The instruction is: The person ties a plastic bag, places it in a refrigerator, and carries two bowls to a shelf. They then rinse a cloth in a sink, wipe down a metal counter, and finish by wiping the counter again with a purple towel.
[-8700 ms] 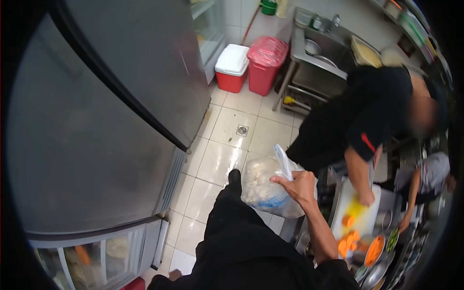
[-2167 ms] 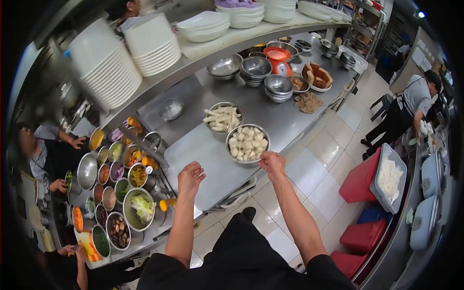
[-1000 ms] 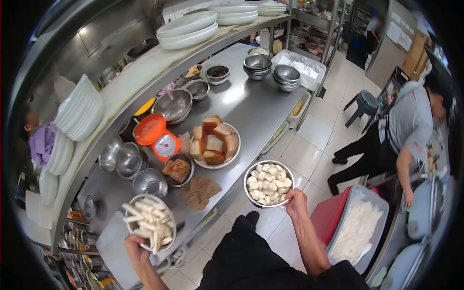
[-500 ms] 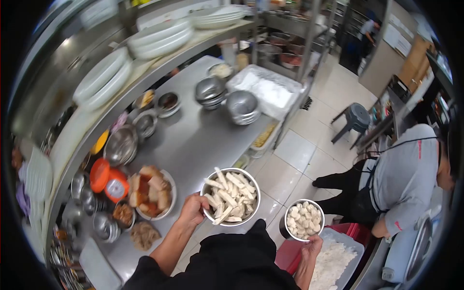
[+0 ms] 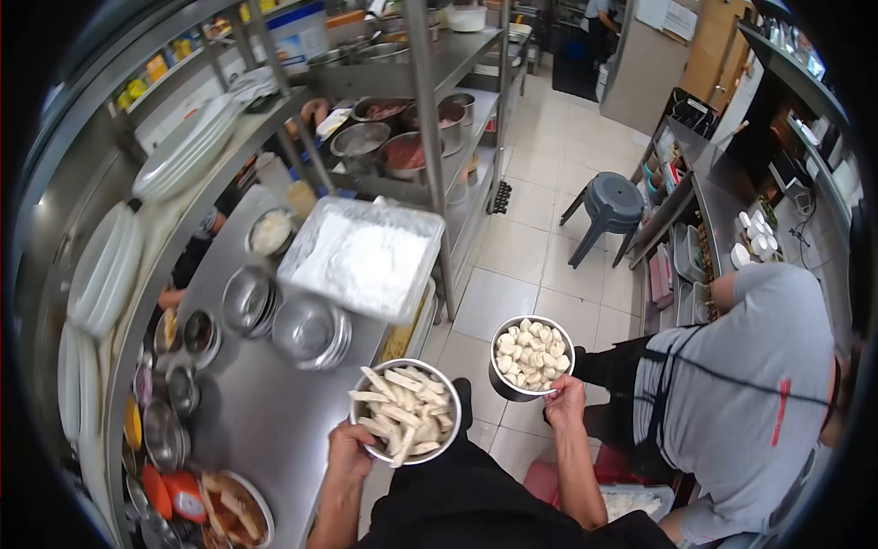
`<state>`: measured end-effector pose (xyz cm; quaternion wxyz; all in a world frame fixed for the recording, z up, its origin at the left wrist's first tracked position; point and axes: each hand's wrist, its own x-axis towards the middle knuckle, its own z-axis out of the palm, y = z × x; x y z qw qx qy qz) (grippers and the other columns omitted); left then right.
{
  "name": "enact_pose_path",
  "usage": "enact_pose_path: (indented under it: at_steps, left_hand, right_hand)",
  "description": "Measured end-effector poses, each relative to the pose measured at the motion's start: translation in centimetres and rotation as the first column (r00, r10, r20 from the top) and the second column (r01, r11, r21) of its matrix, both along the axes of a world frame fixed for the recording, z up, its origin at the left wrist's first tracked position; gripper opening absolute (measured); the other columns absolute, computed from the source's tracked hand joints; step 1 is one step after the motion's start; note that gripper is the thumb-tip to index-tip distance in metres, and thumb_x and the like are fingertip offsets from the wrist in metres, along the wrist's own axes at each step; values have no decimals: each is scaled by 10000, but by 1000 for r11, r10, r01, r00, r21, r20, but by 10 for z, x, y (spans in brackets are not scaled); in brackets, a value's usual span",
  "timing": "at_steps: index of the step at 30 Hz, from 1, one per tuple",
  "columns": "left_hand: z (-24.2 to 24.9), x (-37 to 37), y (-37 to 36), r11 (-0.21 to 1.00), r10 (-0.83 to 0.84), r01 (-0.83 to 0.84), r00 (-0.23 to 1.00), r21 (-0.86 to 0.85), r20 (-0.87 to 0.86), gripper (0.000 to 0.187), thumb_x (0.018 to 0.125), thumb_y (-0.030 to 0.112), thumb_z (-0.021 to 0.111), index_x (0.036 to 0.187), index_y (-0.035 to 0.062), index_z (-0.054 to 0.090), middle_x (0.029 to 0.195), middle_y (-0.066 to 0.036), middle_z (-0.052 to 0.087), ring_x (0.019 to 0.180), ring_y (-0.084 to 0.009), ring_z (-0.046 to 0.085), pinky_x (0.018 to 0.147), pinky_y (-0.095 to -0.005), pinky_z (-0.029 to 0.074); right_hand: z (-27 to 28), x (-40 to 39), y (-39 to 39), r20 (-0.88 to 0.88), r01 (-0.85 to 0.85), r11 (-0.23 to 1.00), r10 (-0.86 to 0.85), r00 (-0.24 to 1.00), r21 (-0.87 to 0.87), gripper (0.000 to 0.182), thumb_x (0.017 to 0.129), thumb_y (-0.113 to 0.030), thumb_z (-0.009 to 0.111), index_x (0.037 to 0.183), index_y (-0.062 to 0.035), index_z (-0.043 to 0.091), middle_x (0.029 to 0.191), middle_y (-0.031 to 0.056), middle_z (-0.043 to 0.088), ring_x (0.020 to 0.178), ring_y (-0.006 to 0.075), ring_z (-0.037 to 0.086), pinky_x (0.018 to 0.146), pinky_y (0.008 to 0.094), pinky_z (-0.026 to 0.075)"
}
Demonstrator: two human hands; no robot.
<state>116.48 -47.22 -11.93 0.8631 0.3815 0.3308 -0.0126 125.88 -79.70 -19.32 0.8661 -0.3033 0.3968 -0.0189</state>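
My left hand point(image 5: 348, 450) grips the rim of a metal bowl point(image 5: 455, 430) filled with pale, floury strips point(image 5: 402, 407). Farther right, my right hand point(image 5: 566, 399) is closed on the edge of a smaller, deeper metal pot point(image 5: 519, 392), full of small whitish rounded pieces point(image 5: 530, 352). Both containers are held up in front of me, apart from each other. The left bowl is near the steel table's edge; the right pot is over the tiled floor.
On the steel table point(image 5: 247, 403) stand a tray of white powder point(image 5: 366, 256), stacked metal bowls point(image 5: 306, 329) and an orange scale point(image 5: 187, 499). A grey stool point(image 5: 611, 206) stands on the floor ahead. A person in a grey shirt point(image 5: 741, 393) bends close on my right.
My view has moved forward along the table, so the powder tray and stool appear nearer. Both hands still hold their containers; the right one now appears farther forward.
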Motion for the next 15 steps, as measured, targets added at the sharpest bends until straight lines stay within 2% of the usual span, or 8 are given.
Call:
enact_pose_path:
  at_steps: [1, 3, 4, 6, 8, 9, 12, 15]
  left_hand:
    - [-14, 25, -2, 996, -92, 92, 996, 6, -2, 365, 503, -64, 468, 860, -72, 548, 828, -148, 598, 721, -262, 601, 663, -330, 511]
    - [-21, 86, -30, 994, -113, 113, 994, -3, 4, 281, 519, -66, 477, 791, -48, 545, 750, -115, 579, 641, -238, 580, 570, -310, 489]
    - [-41, 115, -33, 987, -160, 160, 987, 8, -23, 243, 530, -66, 480, 766, -31, 526, 715, -101, 556, 589, -225, 552, 518, -304, 460]
    - [-24, 177, -69, 984, -177, 176, 983, -35, -48, 180, 555, -65, 491, 712, 18, 463, 636, -68, 484, 472, -189, 467, 408, -292, 375]
    - [-31, 228, -90, 966, -255, 255, 967, 28, -19, 221, 561, -62, 500, 772, 0, 480, 645, -79, 487, 470, -188, 454, 420, -290, 371]
    - [-29, 257, -103, 965, -263, 263, 965, 20, -20, 221, 561, -62, 500, 772, 0, 480, 645, -79, 487, 470, -188, 454, 420, -290, 371]
    - [-20, 346, -140, 967, -247, 250, 968, -52, 50, 182, 565, -58, 505, 737, -1, 490, 617, -72, 475, 470, -183, 443, 437, -297, 363]
    - [-13, 422, -173, 970, -222, 226, 974, -84, 53, 101, 569, -49, 517, 597, 39, 476, 550, -50, 439, 461, -168, 421, 442, -295, 343]
  right_hand:
    - [0, 22, -5, -4, 27, 1000, -27, 1000, 0, 173, 530, 13, 486, 504, -101, 358, 481, -8, 355, 387, 111, 338, 380, 218, 319]
    - [2, 57, -19, -61, 54, 995, -59, 996, -84, 160, 529, 11, 489, 506, -96, 372, 485, 0, 364, 387, 114, 341, 383, 220, 321]
    - [10, 72, -25, -74, 76, 991, -85, 994, -114, 152, 529, 3, 493, 505, -94, 378, 486, 5, 366, 391, 116, 345, 387, 231, 319]
    - [17, 94, -40, -61, 149, 978, -159, 985, -144, 153, 529, 5, 493, 504, -93, 377, 486, 5, 364, 391, 118, 344, 387, 236, 316]
    - [22, 110, -59, -68, 221, 960, -235, 970, -170, 154, 531, 4, 495, 505, -90, 375, 487, 0, 359, 391, 120, 339, 384, 243, 305]
    - [28, 120, -68, -38, 256, 959, -262, 964, -122, 153, 531, 2, 501, 512, -90, 381, 488, -4, 361, 391, 117, 336, 388, 236, 302]
    - [32, 162, -90, -95, 366, 905, -393, 915, -218, 155, 529, 8, 511, 515, -93, 394, 478, -8, 360, 384, 113, 335, 393, 227, 303]
    - [24, 206, -102, -80, 441, 867, -469, 879, -233, 161, 529, 5, 513, 511, -97, 390, 472, -9, 358, 381, 113, 334, 391, 228, 305]
